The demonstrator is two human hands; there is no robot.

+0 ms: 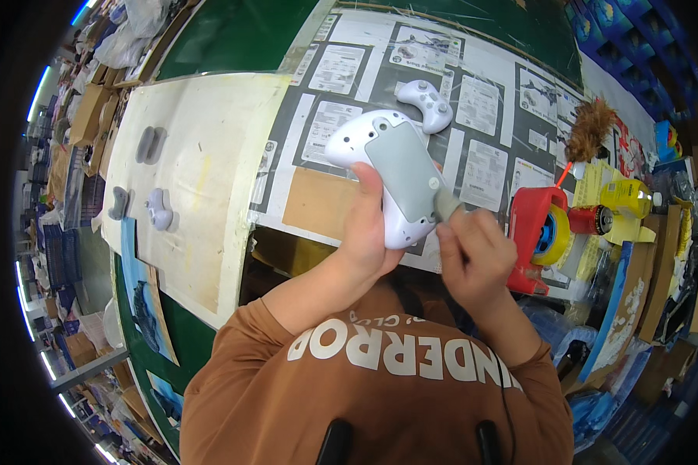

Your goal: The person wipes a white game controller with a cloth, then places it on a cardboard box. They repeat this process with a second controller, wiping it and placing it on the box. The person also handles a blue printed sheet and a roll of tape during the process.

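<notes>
My left hand [365, 224] grips a white game controller [349, 139] by its side, with the back turned up towards me. Its grey back panel [404, 171] and several screw holes are visible. Pinched in the fingers of my right hand [480, 250] is a small greyish piece of cloth or pad [447, 203], blurred, against the controller's lower right edge. Just beyond, a second white controller [427, 104] lies buttons up on the printed sheets [483, 168] covering the table.
On the pale board [192, 256] at left lie a small white controller [158, 209], a grey one [118, 203] and another grey object [146, 144]. At right stand a red tape dispenser [526, 232], red can [587, 221], yellow bottle [625, 197] and brown duster [588, 129].
</notes>
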